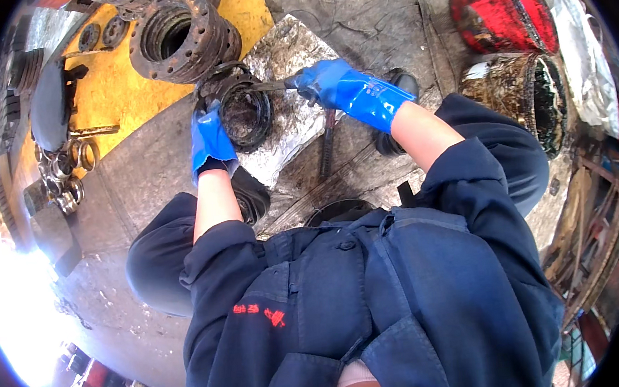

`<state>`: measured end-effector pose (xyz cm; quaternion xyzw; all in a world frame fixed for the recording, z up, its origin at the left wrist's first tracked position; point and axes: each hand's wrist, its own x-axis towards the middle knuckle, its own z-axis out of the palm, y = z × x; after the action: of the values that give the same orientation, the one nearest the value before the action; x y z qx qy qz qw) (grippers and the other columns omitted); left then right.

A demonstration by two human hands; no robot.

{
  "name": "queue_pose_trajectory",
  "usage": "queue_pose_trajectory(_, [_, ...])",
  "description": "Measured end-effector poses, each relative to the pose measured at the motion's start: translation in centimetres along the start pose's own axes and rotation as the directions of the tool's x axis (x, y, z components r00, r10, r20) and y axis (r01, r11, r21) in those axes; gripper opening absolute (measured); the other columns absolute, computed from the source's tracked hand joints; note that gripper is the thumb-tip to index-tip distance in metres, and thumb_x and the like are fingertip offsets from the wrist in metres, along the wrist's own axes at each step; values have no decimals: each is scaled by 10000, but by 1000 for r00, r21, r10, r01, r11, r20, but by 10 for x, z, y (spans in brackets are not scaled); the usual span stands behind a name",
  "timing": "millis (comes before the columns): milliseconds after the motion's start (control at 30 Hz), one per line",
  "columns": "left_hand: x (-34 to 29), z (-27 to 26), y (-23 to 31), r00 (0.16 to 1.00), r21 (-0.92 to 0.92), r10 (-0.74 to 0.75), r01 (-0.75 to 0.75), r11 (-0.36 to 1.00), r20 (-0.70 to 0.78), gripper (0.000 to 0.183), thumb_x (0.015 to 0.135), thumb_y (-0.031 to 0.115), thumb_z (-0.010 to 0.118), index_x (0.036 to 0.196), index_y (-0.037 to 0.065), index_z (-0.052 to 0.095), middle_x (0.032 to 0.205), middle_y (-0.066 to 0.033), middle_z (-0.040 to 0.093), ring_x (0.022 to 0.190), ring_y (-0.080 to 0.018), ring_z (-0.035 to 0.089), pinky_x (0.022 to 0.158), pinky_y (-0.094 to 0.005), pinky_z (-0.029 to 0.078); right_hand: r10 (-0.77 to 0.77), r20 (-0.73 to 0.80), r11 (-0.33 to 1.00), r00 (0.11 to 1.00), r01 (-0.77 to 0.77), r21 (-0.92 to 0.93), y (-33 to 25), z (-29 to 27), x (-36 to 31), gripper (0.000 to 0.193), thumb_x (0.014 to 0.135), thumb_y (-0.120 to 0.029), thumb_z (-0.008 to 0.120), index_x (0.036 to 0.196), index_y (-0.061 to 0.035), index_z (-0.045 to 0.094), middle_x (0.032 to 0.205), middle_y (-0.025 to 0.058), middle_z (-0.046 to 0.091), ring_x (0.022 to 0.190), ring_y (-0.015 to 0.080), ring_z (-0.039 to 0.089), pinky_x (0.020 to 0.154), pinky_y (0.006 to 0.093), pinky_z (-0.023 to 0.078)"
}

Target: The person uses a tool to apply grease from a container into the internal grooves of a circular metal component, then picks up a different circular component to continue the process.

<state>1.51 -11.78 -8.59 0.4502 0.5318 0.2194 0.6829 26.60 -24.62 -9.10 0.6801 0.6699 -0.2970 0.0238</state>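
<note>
I wear blue rubber gloves on both hands. My left hand [210, 134] grips the left side of a greasy black metal ring [266, 124], which is tilted up on its edge; part of those fingers is hidden. A dark, narrow scraper-like tool [269, 85] is in my closed right hand [330, 86]. Its flat end points left and reaches the ring's upper rim. Beneath the ring lies a dirty, silvery-white sheet [291, 49] smeared with brown grime. Just below my right hand, a dark ribbed metal bar [327, 147] rests on the floor covering.
Rusty bolt-holed flanges [166, 37] are stacked on a yellow sheet [116, 92] at the upper left. Several shiny metal rings [88, 155] lie near its edge. To the right stand a red bucket [502, 11], a grimy bucket [505, 91] and a white plastic bag [581, 56].
</note>
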Motion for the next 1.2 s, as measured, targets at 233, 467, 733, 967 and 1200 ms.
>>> queue_pose_trajectory(233, [5,-3,-6,995,-115,-8,20,993,101,412,1023,201,520,1387,9,538,1267,-119,655,1101,-215,631,955,-337,502,107,-228,946,968,-28,324,18,56,-8,240,949,-165,586,1166,-176,689,1063,52,726,949,258,682,819,374,540])
queue_pose_trajectory(467, [33,-21,-34,994,93,97,-102,990,56,415,1017,194,522,1388,9,544,1270,-113,658,1098,-210,638,957,-343,508,257,99,720,961,-259,644,15,89,-6,272,980,-229,591,1208,-132,702,1071,98,739,976,202,684,888,341,533])
queue_pose_trajectory(733, [17,-12,-22,997,146,74,-77,986,26,464,1013,247,549,1415,19,519,1282,-115,647,1110,-221,625,969,-351,495,425,217,480,879,-422,769,-6,127,-20,288,983,-324,640,1169,-120,724,904,21,715,776,130,587,680,324,487])
queue_pose_trajectory(967, [15,-16,-20,997,73,37,-41,997,66,481,993,240,598,1426,49,509,1302,-121,635,1135,-240,612,986,-380,488,395,400,-264,827,-315,911,-44,126,-41,229,949,-257,696,1024,-41,712,830,51,680,682,157,577,608,316,454])
queue_pose_trajectory(1200, [11,-10,-17,991,108,36,-50,993,126,476,1021,256,544,1438,33,493,1320,-119,629,1142,-224,616,991,-354,484,342,512,-433,788,-352,830,-61,120,-48,197,951,-247,688,943,-50,683,747,48,638,602,177,559,556,324,439])
